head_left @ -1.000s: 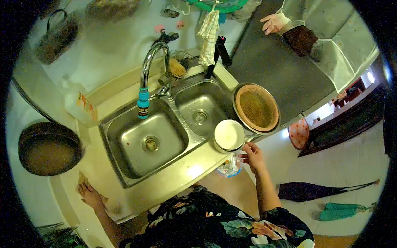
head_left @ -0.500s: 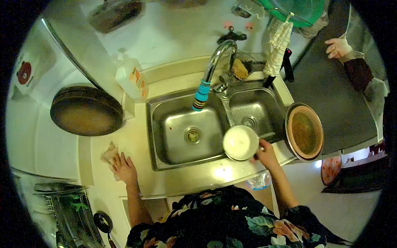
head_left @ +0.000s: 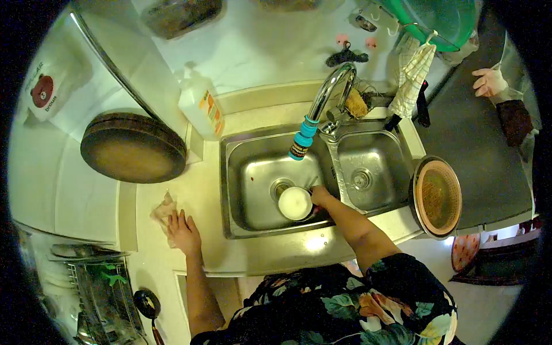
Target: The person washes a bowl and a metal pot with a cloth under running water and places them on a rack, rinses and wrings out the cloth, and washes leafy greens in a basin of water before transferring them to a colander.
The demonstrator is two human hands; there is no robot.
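Observation:
My right hand is closed around the handle side of a round cup with whitish contents, low in the left basin of the steel sink. The cup partly covers the drain. A thin rod-like bit shows by my fingers; I cannot tell what it is. On the counter left of the sink, my left hand lies flat with fingers spread, over the edge of a crumpled pale cloth. Above the basin hangs the faucet with its blue nozzle; no water stream shows.
An orange-pink strainer in a bowl stands right of the sink. A large dark pan leans on the left, near a white bottle. A dish rack and a small ladle-like pan sit at lower left. Gloves hang at right.
My right hand has moved left and down with the cup, from over the divider and front rim into the left basin. My left hand stays on the cloth; the view has shifted slightly.

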